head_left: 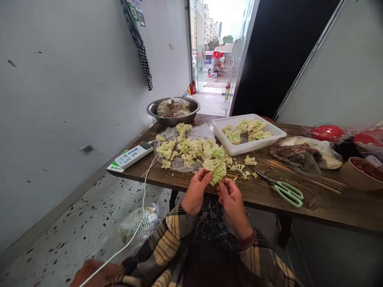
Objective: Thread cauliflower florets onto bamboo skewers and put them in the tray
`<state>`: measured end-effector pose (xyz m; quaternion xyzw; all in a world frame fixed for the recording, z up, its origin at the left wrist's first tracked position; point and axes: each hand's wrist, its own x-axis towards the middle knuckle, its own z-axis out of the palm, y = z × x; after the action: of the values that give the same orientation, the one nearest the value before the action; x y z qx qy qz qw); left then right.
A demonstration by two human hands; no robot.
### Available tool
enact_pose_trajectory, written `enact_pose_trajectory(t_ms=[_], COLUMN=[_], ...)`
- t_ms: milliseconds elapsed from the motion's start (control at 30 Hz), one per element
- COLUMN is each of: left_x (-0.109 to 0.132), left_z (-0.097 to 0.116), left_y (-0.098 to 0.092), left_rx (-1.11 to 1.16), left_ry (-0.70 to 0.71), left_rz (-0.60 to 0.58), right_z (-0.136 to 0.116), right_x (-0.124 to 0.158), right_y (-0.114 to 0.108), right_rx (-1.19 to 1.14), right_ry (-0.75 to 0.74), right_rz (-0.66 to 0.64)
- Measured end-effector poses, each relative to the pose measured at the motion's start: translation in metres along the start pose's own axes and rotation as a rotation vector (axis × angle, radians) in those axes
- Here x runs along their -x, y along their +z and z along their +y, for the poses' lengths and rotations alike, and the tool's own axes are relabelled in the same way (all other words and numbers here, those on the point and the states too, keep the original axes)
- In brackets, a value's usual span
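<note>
My left hand (198, 190) is closed on pale green-white cauliflower florets (216, 169), held up just over the table's near edge. Close beside it, my right hand (231, 197) has thumb and fingers pinched together at the lower end of the florets. What lies inside that pinch is hidden; it may be a thin skewer. Behind my hands, loose cauliflower pieces (190, 150) are heaped on a clear plastic bag. Green-handled scissors (287, 193) lie to the right of my right hand, next to a spread of thin wooden skewers (308, 175).
A white plastic tray (248, 148) holds skewered cauliflower. At the back left stands a metal basin (173, 118) with a bagged bundle. A power strip (131, 156) trails a white cable past the left edge. Rightward are a grey cloth (299, 157) and a paper bowl (360, 175).
</note>
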<state>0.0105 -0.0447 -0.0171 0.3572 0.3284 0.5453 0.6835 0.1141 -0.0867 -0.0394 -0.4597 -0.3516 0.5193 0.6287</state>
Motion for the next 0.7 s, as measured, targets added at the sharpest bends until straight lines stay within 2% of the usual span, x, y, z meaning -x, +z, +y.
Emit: enact_pose_trajectory(t_ms=[167, 467, 700], left_x=[-0.007, -0.008, -0.009], left_z=[-0.01, -0.007, -0.004], left_y=[0.013, 0.016, 0.028], left_rx=[0.117, 0.154, 0.19], left_ry=[0.033, 0.034, 0.006], left_rz=[0.039, 0.078, 0.065], right_z=[0.004, 0.002, -0.003], right_x=[-0.002, -0.007, -0.01], right_y=[-0.003, -0.02, -0.023], right_rx=[0.018, 0.129, 0.262], right_ry=[-0.022, 0.046, -0.14], right_rz=[0.005, -0.045, -0.046])
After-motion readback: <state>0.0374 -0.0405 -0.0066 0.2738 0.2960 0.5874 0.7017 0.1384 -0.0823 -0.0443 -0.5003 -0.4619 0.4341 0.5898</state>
